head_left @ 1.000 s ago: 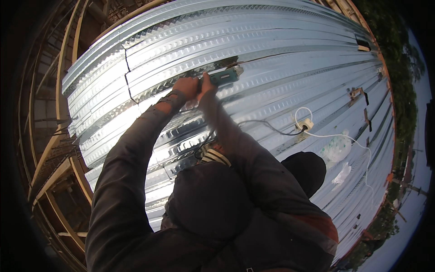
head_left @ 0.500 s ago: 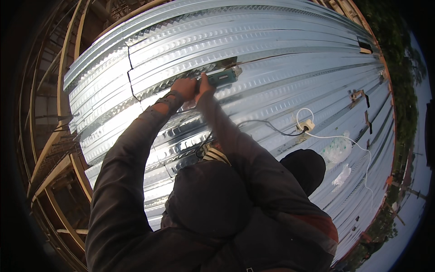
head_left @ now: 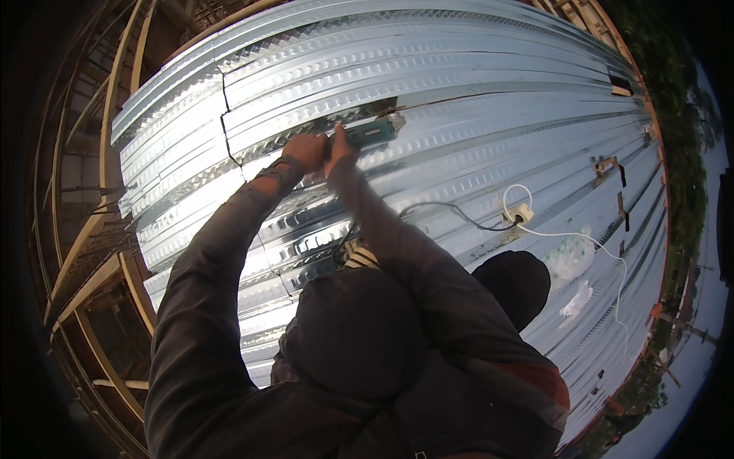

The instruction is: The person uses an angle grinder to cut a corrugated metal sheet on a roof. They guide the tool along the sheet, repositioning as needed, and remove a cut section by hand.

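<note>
Both my hands are stretched forward over a corrugated metal roof sheet (head_left: 474, 84). My left hand (head_left: 304, 150) and my right hand (head_left: 341, 144) are closed side by side on the rear of a green power tool (head_left: 371, 132) that lies flat on the sheet, nose pointing right. The tool sits at a dark seam between two sheets. A black cord (head_left: 443, 210) runs from under my right arm to a white socket block (head_left: 521, 215) on the roof. My dark sleeves and knees fill the lower middle of the view.
A white cable (head_left: 589, 239) trails from the socket block down the right side of the roof. A clear plastic bag (head_left: 569, 258) lies beside it. Wooden roof framing (head_left: 92, 252) and an open drop show past the sheets' left edge. Trees and sky lie beyond the right edge.
Hardly anything differs: both hands stay on the green tool at the same seam, and the view has shifted only slightly.
</note>
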Demonstrator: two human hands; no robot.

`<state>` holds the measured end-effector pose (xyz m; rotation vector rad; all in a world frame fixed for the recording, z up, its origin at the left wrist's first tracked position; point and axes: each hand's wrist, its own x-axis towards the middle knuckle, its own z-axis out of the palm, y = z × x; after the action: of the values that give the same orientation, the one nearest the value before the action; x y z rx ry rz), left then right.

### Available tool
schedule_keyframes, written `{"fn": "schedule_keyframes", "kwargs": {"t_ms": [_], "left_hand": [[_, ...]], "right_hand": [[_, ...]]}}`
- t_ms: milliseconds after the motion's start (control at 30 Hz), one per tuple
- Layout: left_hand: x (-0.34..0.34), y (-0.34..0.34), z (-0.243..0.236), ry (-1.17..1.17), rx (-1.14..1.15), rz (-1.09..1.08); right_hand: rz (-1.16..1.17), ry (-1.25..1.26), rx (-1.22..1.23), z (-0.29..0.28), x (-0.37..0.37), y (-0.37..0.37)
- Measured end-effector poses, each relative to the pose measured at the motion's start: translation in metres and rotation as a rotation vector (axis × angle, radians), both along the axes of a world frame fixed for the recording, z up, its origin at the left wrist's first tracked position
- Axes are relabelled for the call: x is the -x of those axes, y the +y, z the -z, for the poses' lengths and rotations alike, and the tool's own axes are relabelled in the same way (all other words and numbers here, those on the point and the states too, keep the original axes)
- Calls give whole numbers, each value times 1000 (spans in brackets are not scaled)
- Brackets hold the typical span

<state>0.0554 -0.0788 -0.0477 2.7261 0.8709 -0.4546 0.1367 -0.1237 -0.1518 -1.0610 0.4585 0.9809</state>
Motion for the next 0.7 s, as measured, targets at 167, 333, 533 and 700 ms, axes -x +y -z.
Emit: {"fn": "schedule_keyframes", "kwargs": {"t_ms": [167, 333, 533, 700], "left_hand": [[14, -2, -4, -14, -10, -24], [13, -4, -13, -37, 2, -28], [16, 2, -2, 17, -29, 7], [29, 3, 4, 2, -39, -1]], "right_hand": [[-86, 65, 216, -6, 11, 2], [-49, 120, 198, 0, 9, 7], [-172, 46, 75, 4, 12, 4], [-166, 37, 103, -13, 27, -1]]}}
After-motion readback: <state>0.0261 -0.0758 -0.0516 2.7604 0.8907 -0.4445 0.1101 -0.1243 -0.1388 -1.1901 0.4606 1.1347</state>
